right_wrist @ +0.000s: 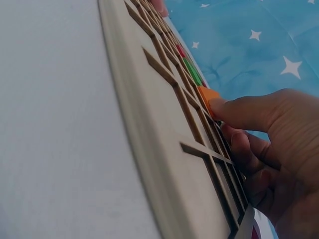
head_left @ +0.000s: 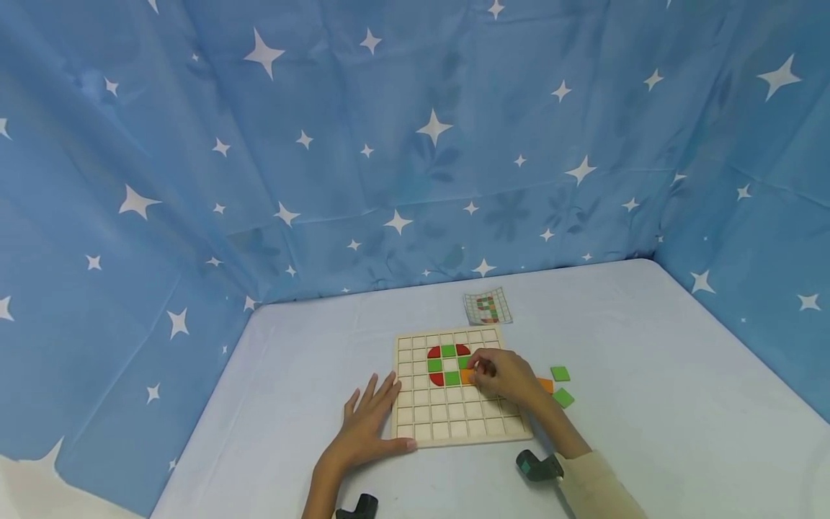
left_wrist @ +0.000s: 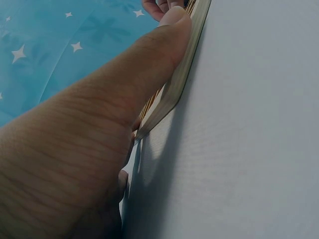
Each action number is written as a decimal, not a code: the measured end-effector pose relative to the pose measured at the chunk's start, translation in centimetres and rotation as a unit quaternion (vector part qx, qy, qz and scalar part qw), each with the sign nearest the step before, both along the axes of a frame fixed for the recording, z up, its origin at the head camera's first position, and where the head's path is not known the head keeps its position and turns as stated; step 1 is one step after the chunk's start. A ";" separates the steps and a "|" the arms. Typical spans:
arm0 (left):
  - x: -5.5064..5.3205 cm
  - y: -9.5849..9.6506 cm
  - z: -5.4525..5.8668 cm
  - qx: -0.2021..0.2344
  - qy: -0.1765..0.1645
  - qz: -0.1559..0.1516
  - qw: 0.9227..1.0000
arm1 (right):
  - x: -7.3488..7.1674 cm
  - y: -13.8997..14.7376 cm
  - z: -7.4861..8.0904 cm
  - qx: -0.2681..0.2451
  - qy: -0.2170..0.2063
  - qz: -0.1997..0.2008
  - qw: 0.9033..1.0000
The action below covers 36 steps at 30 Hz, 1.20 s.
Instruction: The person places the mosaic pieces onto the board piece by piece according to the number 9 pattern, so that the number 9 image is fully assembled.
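A square wooden grid board (head_left: 439, 414) lies on the white table. My right hand (head_left: 507, 376) is over its right half and pinches an orange square tile (right_wrist: 209, 97), which sits slightly tilted at a grid cell under my thumb. Red rounded tiles (head_left: 436, 379) and green square tiles (head_left: 449, 351) form a ring around one bare cell, beside the orange tile. My left hand (head_left: 364, 431) rests at the board's left side with fingers spread; its fingertips touch the left edge and its thumb (left_wrist: 174, 30) lies along the near edge.
Behind the board lies a small pattern card (head_left: 478, 308) with a printed grid and coloured shapes. To the right of the board are two loose green tiles (head_left: 560, 373) and an orange piece (head_left: 546, 385), partly hidden by my right wrist. A blue star-patterned curtain (head_left: 415, 180) hangs behind the table.
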<state>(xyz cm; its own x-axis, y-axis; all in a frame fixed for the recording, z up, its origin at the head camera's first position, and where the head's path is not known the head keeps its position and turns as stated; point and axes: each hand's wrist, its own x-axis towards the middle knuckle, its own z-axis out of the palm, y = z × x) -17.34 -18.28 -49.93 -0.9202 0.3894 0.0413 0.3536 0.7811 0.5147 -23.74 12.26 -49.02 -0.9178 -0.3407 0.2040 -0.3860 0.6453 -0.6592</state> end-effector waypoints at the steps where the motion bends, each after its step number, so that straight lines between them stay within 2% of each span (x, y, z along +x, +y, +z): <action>1: 0.0 0.0 0.0 0.000 0.001 -0.001 1.000 | 0.0 0.1 0.0 0.000 0.003 0.003 1.000; 15: 0.1 0.2 0.2 0.000 -0.008 -0.006 1.000 | 0.2 0.3 -0.4 0.000 0.004 0.016 1.000; 24: 0.0 0.2 0.2 -0.006 -0.003 -0.006 1.000 | 0.1 0.3 -0.2 0.012 -0.002 0.006 1.000; 36: 0.1 0.0 0.2 -0.009 0.003 -0.004 1.000 | -0.1 0.0 -0.3 0.012 -0.002 0.011 1.000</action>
